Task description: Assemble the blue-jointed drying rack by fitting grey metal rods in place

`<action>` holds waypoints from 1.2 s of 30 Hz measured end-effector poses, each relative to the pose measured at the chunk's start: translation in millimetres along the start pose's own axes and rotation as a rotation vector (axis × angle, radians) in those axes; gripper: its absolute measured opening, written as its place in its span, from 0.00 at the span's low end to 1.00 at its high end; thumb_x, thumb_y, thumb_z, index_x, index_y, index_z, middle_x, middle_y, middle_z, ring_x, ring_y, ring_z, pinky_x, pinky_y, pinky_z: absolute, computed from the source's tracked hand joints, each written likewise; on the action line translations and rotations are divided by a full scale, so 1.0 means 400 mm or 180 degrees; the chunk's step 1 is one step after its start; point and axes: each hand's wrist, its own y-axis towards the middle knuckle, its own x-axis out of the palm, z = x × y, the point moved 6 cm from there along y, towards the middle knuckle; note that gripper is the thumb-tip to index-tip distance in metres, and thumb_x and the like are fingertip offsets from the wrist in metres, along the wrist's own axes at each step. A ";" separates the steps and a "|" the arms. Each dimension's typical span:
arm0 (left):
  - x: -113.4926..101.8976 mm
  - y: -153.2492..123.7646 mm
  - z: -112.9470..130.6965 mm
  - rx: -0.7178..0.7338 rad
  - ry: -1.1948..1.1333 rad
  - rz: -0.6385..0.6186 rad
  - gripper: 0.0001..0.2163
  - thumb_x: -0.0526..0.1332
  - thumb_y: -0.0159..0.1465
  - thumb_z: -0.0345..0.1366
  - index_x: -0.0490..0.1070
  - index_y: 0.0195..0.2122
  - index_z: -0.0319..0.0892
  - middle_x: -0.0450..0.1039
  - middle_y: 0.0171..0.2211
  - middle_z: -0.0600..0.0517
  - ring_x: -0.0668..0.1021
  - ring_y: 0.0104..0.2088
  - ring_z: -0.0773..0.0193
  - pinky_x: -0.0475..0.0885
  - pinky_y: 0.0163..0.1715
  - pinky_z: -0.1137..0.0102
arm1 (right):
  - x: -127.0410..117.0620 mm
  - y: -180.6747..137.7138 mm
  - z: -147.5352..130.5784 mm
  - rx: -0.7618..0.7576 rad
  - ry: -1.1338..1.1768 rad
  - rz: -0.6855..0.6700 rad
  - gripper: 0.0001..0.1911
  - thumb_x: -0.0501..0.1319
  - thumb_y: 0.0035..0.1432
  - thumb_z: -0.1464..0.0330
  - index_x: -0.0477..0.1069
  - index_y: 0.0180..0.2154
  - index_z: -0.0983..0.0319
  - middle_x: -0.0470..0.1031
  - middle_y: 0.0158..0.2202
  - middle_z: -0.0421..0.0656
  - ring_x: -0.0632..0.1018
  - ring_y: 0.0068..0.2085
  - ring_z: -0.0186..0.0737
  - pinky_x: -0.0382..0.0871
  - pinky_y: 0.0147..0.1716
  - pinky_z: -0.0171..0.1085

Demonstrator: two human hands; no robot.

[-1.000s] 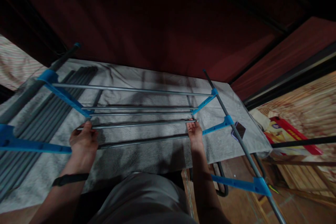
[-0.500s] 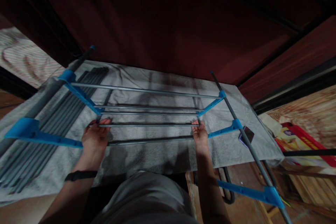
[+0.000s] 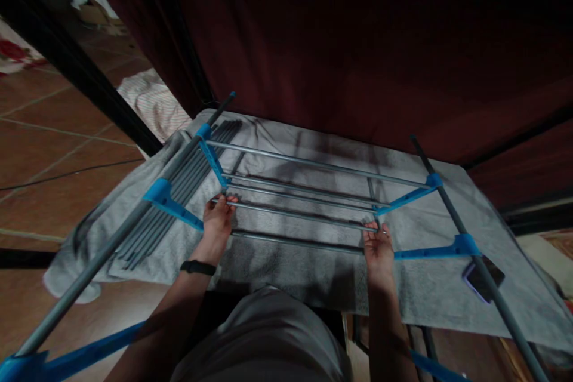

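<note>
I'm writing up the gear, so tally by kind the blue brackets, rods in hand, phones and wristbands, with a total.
Blue brackets: 6, including two at the bottom edge
Held rod: 1
Phone: 1
Wristband: 1
Total: 9

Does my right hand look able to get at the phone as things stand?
Probably not straight away: your right hand is holding the end of a thin rod, and a blue bracket and a gray pole, crossing the phone in this view, partly block the way. Freed, it could likely reach around.
</note>
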 end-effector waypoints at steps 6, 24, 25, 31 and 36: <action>-0.005 -0.004 -0.008 0.0166 -0.0066 -0.0201 0.12 0.68 0.61 0.32 0.66 0.42 0.45 0.77 0.30 0.55 0.81 0.31 0.65 0.72 0.30 0.74 | 0.004 -0.016 -0.003 -0.0026 -0.0132 -0.0056 0.21 0.69 0.54 0.71 0.69 0.49 0.54 0.81 0.43 0.38 0.83 0.41 0.35 0.79 0.53 0.42; -0.009 0.005 -0.012 0.0556 0.0070 -0.0166 0.22 0.69 0.56 0.30 0.65 0.49 0.47 0.74 0.29 0.57 0.80 0.32 0.65 0.68 0.28 0.75 | 0.025 -0.035 -0.015 -0.0090 -0.0011 0.0009 0.21 0.67 0.54 0.75 0.70 0.48 0.54 0.81 0.42 0.38 0.84 0.41 0.34 0.81 0.49 0.39; -0.011 0.008 -0.012 0.0572 0.0092 -0.0136 0.22 0.69 0.55 0.31 0.65 0.49 0.47 0.73 0.28 0.57 0.80 0.32 0.65 0.68 0.28 0.75 | 0.024 -0.033 -0.014 -0.0103 -0.0010 0.0014 0.21 0.68 0.54 0.75 0.70 0.48 0.54 0.81 0.41 0.38 0.84 0.40 0.34 0.81 0.49 0.39; -0.020 0.016 -0.013 0.0643 0.0267 0.0007 0.21 0.72 0.55 0.32 0.67 0.47 0.47 0.69 0.26 0.60 0.73 0.24 0.72 0.65 0.25 0.77 | 0.022 -0.032 -0.011 -0.0143 0.0066 0.0171 0.17 0.69 0.54 0.73 0.72 0.45 0.54 0.80 0.39 0.36 0.83 0.37 0.33 0.81 0.44 0.35; -0.020 0.012 -0.010 0.0661 0.0369 0.0013 0.22 0.74 0.55 0.35 0.69 0.48 0.47 0.68 0.27 0.61 0.72 0.22 0.73 0.65 0.24 0.76 | 0.027 -0.038 -0.016 -0.0063 0.0150 0.0154 0.16 0.69 0.53 0.73 0.72 0.44 0.56 0.80 0.37 0.36 0.82 0.37 0.31 0.80 0.42 0.32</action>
